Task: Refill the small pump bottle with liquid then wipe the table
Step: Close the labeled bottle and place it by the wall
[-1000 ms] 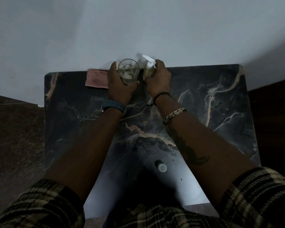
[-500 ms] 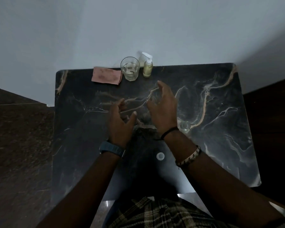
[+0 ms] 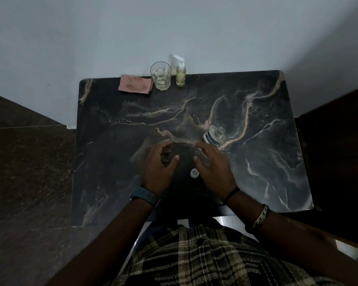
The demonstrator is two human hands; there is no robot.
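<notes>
The small pump bottle (image 3: 180, 74) with yellowish liquid and a white pump stands upright at the table's far edge. Just left of it is a clear glass (image 3: 161, 76) holding a little liquid, and further left a pink cloth (image 3: 135, 86) lies flat. My left hand (image 3: 160, 168) and my right hand (image 3: 213, 167) hover over the middle of the dark marble table (image 3: 267, 162), fingers spread, holding nothing. A small white cap (image 3: 194, 173) lies between them. A clear bottle with a blue-and-white label (image 3: 213, 136) stands just beyond my right hand.
A grey wall runs directly behind the table's far edge. Dark brown floor lies to the left and a dark surface to the right. The table's near edge is below my wrists.
Both hands let go of the glass and the pump bottle at the far edge and drew back towards me to the middle of the table. The view has widened.
</notes>
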